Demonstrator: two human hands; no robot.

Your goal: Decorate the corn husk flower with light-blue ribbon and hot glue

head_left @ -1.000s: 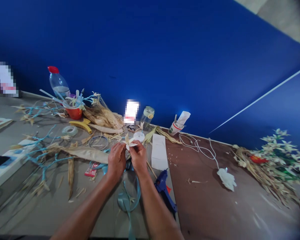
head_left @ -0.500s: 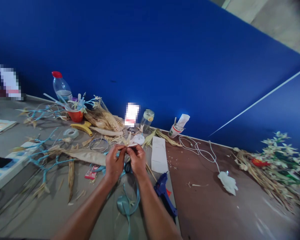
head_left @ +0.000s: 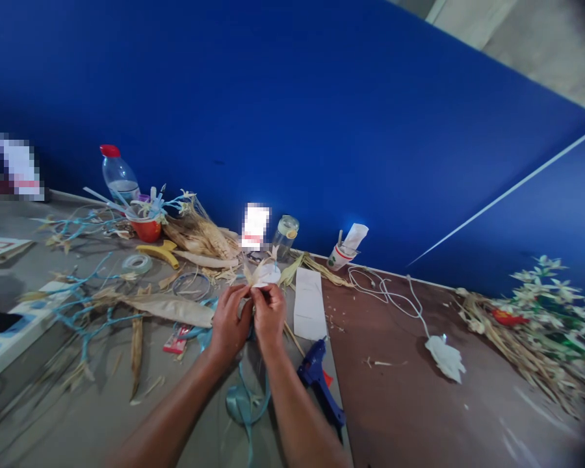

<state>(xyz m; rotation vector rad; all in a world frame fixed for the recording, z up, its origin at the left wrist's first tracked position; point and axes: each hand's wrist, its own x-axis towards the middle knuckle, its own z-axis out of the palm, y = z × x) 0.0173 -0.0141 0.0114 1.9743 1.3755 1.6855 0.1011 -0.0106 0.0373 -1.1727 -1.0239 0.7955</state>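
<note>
My left hand (head_left: 230, 321) and my right hand (head_left: 269, 312) meet over the grey table (head_left: 97, 409), fingertips pinched together on a small pale corn-husk flower (head_left: 254, 275) that sticks up between them. Its petals fan out above my fingers. A loop of light-blue ribbon (head_left: 244, 400) lies on the table below my wrists. A blue hot-glue gun (head_left: 316, 383) rests just right of my right forearm.
Dried husks (head_left: 199, 237), blue-wrapped twigs (head_left: 85, 312), a tape roll (head_left: 136, 263), a red cup (head_left: 146, 227), a plastic bottle (head_left: 118, 175), a glass jar (head_left: 285, 234), white paper (head_left: 308, 302) and a white cable (head_left: 394, 292) clutter the table. A finished flower bunch (head_left: 536, 318) lies at right.
Both hands stay pinched on the husk flower, and have drawn closer together. The camera tilted slightly; nothing else on the table moved.
</note>
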